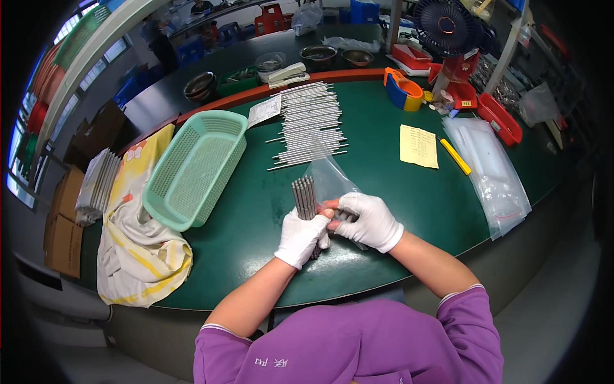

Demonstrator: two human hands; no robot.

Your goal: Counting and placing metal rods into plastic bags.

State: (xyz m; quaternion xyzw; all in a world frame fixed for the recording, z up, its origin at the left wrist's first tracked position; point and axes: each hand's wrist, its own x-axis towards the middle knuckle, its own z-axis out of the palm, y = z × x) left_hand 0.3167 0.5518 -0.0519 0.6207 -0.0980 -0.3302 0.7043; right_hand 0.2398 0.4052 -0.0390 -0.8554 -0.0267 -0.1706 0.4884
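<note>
Both gloved hands meet at the near middle of the green table (256, 211). The left hand (300, 235) is clamped round a bundle of metal rods (305, 197), standing upright in the fist. The right hand (368, 221) pinches the clear plastic bag (329, 179) just beside the rod tips, fingers closed on the film.

Farther off, a loose row of rods (310, 121) lies flat, with a white paper label (264, 110) at its left edge. A yellow slip (419, 146) sits to the right, a yellow pen (455, 157) beside it, then a pile of clear bags (492, 173) hanging over the right table edge. A mint-green basket (195, 169) stands left, overlapping a cream cloth (137, 249) draped off the near-left rim.

Open green surface lies between the hands and the yellow slip. The bundle's lower end is hidden in the glove.
</note>
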